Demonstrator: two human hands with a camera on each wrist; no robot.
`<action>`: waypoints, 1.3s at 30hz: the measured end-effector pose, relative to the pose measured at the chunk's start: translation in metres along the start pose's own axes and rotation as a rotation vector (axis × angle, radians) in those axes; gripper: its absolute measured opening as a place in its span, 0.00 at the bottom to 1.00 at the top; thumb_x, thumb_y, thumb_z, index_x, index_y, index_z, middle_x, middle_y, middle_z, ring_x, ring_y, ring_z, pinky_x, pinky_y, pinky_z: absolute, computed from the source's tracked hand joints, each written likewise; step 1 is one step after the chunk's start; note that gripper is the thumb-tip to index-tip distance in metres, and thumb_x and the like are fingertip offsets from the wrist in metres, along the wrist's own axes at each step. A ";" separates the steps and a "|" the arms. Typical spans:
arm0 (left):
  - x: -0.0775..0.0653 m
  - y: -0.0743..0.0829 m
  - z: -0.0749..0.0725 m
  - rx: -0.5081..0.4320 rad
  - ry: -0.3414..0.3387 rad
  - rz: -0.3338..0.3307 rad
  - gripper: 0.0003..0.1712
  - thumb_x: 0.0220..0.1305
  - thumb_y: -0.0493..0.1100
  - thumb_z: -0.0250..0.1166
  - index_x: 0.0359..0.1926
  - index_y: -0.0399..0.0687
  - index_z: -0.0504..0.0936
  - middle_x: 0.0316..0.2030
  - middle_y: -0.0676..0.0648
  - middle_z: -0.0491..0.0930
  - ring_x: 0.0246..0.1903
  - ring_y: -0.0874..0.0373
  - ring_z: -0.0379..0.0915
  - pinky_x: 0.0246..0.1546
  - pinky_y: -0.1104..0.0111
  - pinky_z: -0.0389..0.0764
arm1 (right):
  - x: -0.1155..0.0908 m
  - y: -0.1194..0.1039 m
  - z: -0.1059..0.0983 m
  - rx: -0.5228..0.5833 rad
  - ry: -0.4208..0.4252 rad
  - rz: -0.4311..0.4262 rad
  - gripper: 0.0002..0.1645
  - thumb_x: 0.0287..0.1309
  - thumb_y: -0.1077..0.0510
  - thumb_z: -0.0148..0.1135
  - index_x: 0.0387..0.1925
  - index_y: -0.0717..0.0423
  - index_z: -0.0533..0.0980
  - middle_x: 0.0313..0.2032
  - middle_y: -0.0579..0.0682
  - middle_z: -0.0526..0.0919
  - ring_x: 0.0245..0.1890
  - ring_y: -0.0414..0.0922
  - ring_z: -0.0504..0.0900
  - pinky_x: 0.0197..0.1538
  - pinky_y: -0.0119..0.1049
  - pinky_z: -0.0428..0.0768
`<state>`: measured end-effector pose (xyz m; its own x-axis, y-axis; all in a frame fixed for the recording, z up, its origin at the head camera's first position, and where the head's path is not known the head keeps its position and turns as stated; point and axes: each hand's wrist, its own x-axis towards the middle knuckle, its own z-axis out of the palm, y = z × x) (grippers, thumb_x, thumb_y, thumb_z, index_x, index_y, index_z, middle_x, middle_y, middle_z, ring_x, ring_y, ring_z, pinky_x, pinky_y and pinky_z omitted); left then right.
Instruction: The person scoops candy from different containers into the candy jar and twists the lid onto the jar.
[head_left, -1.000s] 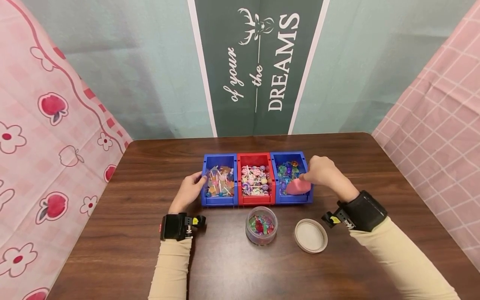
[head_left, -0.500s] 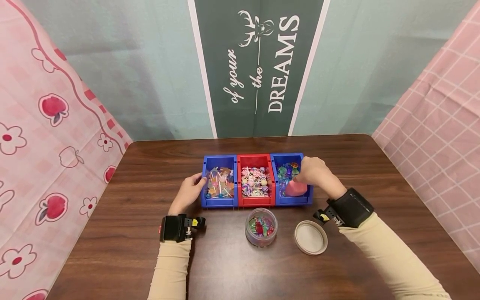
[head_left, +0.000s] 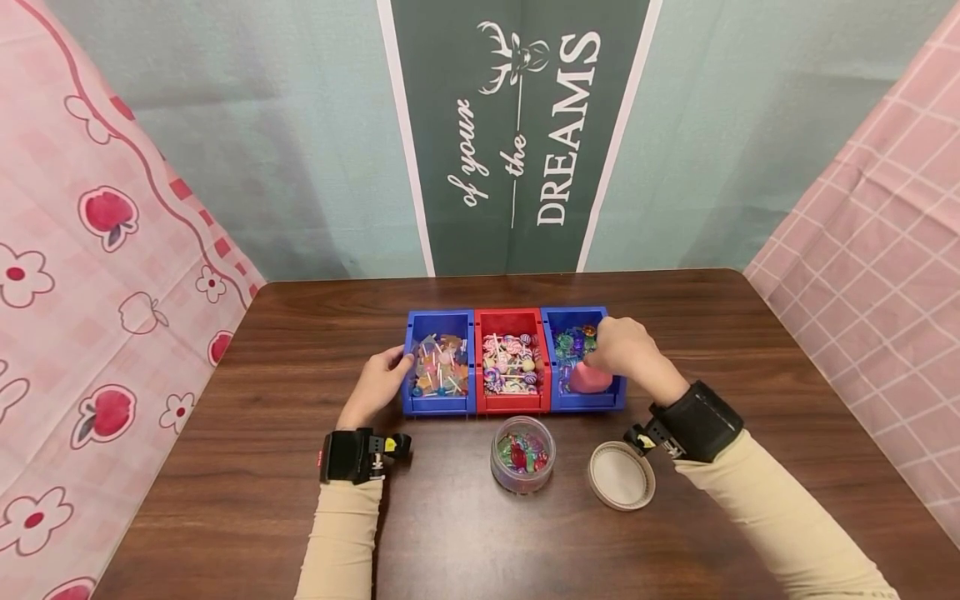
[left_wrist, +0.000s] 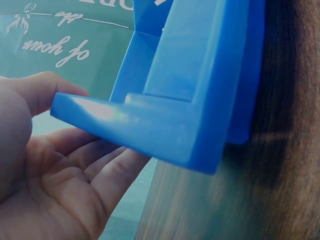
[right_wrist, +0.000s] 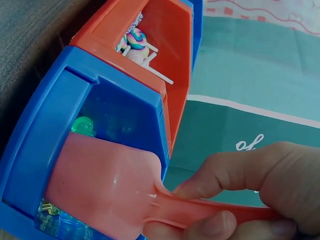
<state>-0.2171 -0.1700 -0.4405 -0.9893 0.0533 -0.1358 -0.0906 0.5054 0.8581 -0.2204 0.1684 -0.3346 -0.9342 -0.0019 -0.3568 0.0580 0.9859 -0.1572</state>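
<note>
My right hand (head_left: 626, 346) grips the handle of a pink scoop (right_wrist: 105, 180), thumb on one side and fingers curled on the other. The scoop's bowl dips into the right blue bin (right_wrist: 50, 105), among clear coloured candy-shaped pieces (head_left: 573, 342); its front edge is hidden. At the far side of the row, my left hand (head_left: 375, 385) holds the outer wall of the left blue bin (left_wrist: 135, 122), thumb over the rim and fingers along the outside. That bin holds small lollipop-like pieces (head_left: 441, 367).
Between the blue bins sits a red bin (head_left: 513, 403) of striped lollipops (head_left: 512, 358). In front of it stands an uncapped clear jar (head_left: 522, 479) with coloured pieces inside. A round lid (head_left: 621, 477) lies to the jar's right on the wooden table (head_left: 480, 550).
My right hand has moved left with the scoop, further over the right blue bin, and its bowl has shifted slightly left. The left hand stays on its bin.
</note>
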 end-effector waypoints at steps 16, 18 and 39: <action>0.000 0.001 0.000 0.007 -0.007 -0.002 0.27 0.73 0.45 0.48 0.67 0.35 0.67 0.60 0.34 0.76 0.56 0.46 0.74 0.63 0.51 0.73 | -0.011 0.000 0.014 0.044 0.092 0.001 0.20 0.55 0.50 0.64 0.29 0.66 0.75 0.24 0.55 0.72 0.24 0.47 0.70 0.23 0.36 0.69; 0.000 0.001 0.000 0.010 -0.008 -0.006 0.27 0.73 0.45 0.48 0.67 0.36 0.67 0.60 0.34 0.75 0.56 0.46 0.74 0.63 0.51 0.73 | -0.013 0.003 0.017 0.051 0.118 -0.012 0.21 0.55 0.50 0.63 0.31 0.68 0.75 0.24 0.55 0.72 0.24 0.47 0.70 0.23 0.36 0.70; 0.000 -0.002 0.000 0.016 -0.018 -0.014 0.27 0.74 0.46 0.47 0.68 0.37 0.65 0.61 0.33 0.74 0.56 0.45 0.74 0.64 0.50 0.73 | -0.023 0.025 0.044 0.169 0.257 -0.109 0.22 0.51 0.59 0.57 0.09 0.53 0.59 0.13 0.44 0.55 0.17 0.42 0.59 0.20 0.31 0.56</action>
<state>-0.2171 -0.1708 -0.4419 -0.9857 0.0618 -0.1567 -0.1022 0.5203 0.8479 -0.1819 0.1860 -0.3707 -0.9952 -0.0421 -0.0884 -0.0096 0.9403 -0.3402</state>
